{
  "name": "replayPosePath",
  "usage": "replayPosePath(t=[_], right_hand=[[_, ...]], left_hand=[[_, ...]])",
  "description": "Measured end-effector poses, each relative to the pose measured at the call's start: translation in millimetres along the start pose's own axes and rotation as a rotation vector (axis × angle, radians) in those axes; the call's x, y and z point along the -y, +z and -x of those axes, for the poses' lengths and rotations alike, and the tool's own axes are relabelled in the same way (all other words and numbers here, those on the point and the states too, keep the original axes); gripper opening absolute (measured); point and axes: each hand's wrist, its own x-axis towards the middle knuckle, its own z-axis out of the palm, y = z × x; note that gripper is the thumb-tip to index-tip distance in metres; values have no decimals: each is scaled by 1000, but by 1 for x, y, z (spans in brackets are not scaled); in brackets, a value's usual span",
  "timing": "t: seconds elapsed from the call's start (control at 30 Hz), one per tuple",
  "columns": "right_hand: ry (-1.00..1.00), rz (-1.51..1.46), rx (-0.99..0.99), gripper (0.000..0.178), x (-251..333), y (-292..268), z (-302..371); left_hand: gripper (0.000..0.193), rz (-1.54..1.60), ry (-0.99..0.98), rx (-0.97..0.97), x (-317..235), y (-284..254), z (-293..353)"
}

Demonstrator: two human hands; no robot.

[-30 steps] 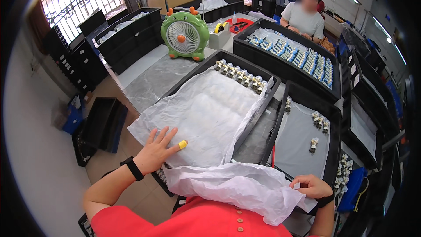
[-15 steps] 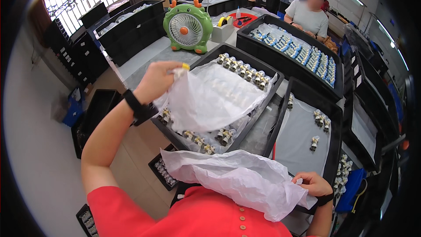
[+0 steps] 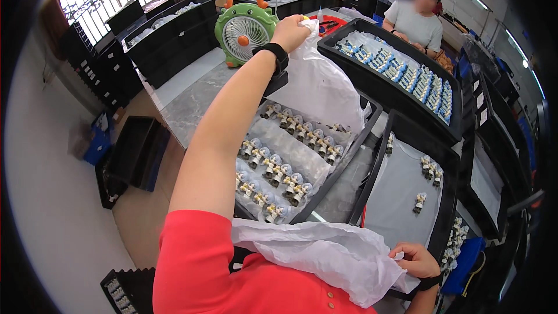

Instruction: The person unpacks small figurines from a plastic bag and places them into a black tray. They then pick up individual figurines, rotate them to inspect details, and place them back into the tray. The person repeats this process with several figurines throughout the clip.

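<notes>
My left hand (image 3: 292, 34) is raised at the far side of a black tray (image 3: 334, 185), its fingers closed on a thin white sheet of paper (image 3: 325, 87). The sheet hangs over the tray's far end. Below it, rows of small white-and-dark figurines (image 3: 279, 171) lie on white lining, partly hidden behind my left forearm. Low on the right, my right hand (image 3: 419, 260) pinches the edge of a second crumpled white sheet (image 3: 325, 250), which stretches across in front of my red shirt. Beside that hand, another black tray (image 3: 372, 180) holds several similar figurines (image 3: 419, 202) on grey-white lining.
A green animal-shaped fan (image 3: 243, 34) stands on the table behind my left forearm. Far right, a black tray (image 3: 395, 107) holds rows of blue-and-white figurines, with a seated person (image 3: 415, 20) behind it. Stacked black trays (image 3: 485, 174) line the right side; black bins (image 3: 136, 154) sit on the floor at left.
My left hand has swung up and to the right, pulling the sheet toward the tray's far end. More figurine rows now show. My right hand has hardly moved.
</notes>
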Motion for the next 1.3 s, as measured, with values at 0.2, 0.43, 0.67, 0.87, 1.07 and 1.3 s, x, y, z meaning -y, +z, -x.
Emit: replayPosePath(t=[0.2, 0.43, 0.67, 0.87, 1.07, 1.3], right_hand=[[50, 99, 10, 20, 0, -9, 1], [40, 99, -21, 19, 3, -8, -5], [7, 137, -7, 19, 3, -9, -7], [8, 120, 6, 21, 8, -5, -5], [-12, 200, 65, 20, 5, -6, -4], [0, 174, 18, 24, -12, -7, -5]], left_hand=[[44, -166, 191, -59, 15, 66, -33], [43, -172, 314, -338, 40, 141, -41], [33, -587, -13, 197, 40, 150, -16], [54, -422, 162, 538, 32, 113, -12], [28, -528, 282, 782, -12, 52, 52], [45, -448, 394, 693, 40, 77, 109]])
